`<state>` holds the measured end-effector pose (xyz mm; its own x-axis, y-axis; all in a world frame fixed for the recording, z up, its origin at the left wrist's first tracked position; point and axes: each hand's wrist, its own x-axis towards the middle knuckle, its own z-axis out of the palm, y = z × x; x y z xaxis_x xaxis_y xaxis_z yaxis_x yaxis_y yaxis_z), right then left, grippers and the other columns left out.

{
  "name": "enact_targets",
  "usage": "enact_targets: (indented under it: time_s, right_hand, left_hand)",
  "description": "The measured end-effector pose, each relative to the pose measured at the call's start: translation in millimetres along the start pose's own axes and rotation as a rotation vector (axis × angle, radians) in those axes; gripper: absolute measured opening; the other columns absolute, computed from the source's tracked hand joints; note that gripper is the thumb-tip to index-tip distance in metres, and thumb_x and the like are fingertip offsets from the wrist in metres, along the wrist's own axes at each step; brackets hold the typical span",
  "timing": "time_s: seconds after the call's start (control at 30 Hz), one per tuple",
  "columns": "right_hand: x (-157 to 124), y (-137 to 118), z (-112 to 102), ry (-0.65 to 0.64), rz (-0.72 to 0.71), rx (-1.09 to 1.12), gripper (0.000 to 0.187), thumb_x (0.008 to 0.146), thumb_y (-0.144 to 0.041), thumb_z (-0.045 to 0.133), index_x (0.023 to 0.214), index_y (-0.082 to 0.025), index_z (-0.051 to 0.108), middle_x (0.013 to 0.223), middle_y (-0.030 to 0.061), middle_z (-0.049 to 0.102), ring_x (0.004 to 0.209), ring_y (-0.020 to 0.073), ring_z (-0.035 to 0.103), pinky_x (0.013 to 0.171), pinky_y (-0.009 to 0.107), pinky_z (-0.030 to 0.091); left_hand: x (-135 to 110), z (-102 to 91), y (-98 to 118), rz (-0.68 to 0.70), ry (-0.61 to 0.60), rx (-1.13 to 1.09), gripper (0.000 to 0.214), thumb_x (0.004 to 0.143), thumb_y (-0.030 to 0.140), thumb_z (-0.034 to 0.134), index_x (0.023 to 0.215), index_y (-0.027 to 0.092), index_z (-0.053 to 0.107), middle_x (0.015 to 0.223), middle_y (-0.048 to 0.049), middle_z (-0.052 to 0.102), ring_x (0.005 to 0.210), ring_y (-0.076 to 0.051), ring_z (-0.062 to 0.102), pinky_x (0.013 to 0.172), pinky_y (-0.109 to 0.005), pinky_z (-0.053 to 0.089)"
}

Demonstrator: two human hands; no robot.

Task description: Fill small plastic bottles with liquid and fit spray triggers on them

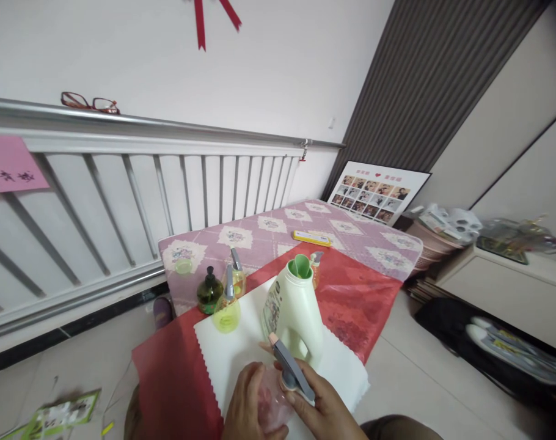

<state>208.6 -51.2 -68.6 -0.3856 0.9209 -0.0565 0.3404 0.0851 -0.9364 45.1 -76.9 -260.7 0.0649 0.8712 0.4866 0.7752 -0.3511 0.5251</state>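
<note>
Pink spray bottle point(272, 406) steadied in left hand point(249, 408); right hand point(321, 403) grips its grey trigger head point(291, 371), near detergent jug point(292, 311).

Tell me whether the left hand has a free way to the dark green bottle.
Probably yes, once it lets go: the left hand is on a small pink bottle, and bare white cloth leads toward the dark green bottle, with only the yellow spray bottle alongside.

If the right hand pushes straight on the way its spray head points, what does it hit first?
The right hand holds a gray spray head aimed up and away. First in that line looks to be the pale green detergent jug, just beyond the nozzle tip. Depth is unclear, so the gap cannot be judged.
</note>
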Motion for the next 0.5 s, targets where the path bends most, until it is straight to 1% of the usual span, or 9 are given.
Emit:
enact_targets:
  time_s: [0.1,0.2,0.3,0.37,0.5]
  right_hand:
    - [3,6,2,0.012,0.012,0.018,0.046,0.092,-0.045,0.057,0.133,-0.026,0.057,0.139,0.0112,0.062,0.126,0.0246,0.059,0.11,0.04,0.042]
    - [6,10,5,0.01,-0.001,0.03,0.048,0.092,-0.047,0.057,0.134,-0.025,0.056,0.138,0.0118,0.063,0.126,0.0246,0.059,0.11,0.04,0.042]
    - [10,10,8,0.016,-0.006,0.018,0.047,0.091,-0.045,0.057,0.133,-0.024,0.056,0.138,0.0126,0.063,0.127,0.0251,0.058,0.11,0.041,0.041]
    - [12,9,10,0.026,-0.008,0.016,0.045,0.091,-0.043,0.058,0.132,-0.023,0.057,0.136,0.0127,0.064,0.126,0.0253,0.058,0.109,0.04,0.042]
    - [14,7,15,0.068,-0.008,0.044,0.043,0.088,-0.039,0.06,0.128,-0.023,0.058,0.126,0.0119,0.069,0.115,0.0248,0.065,0.102,0.039,0.047]
  left_hand:
    - [3,0.5,-5,0.041,0.024,-0.029,0.111,0.062,0.021,0.073,0.154,0.012,0.011,0.144,-0.0248,0.051,0.131,-0.035,0.055,0.101,-0.043,0.057]
    - [6,-0.3,-8,0.076,0.01,-0.063,0.11,0.067,0.027,0.072,0.154,0.013,0.007,0.144,-0.0249,0.051,0.131,-0.035,0.055,0.1,-0.043,0.057]
    - [9,-2.2,-7,0.06,-0.019,-0.122,0.111,0.067,0.026,0.073,0.154,0.014,0.005,0.146,-0.0253,0.048,0.134,-0.035,0.052,0.104,-0.046,0.054]
    - [12,-3.1,-6,0.051,-0.025,-0.151,0.111,0.066,0.025,0.073,0.154,0.014,0.007,0.146,-0.0253,0.047,0.135,-0.036,0.051,0.105,-0.048,0.053]
    - [17,-3.7,-3,-0.019,0.015,-0.179,0.106,0.063,0.023,0.073,0.151,0.013,0.015,0.143,-0.0256,0.051,0.131,-0.037,0.055,0.103,-0.049,0.055]
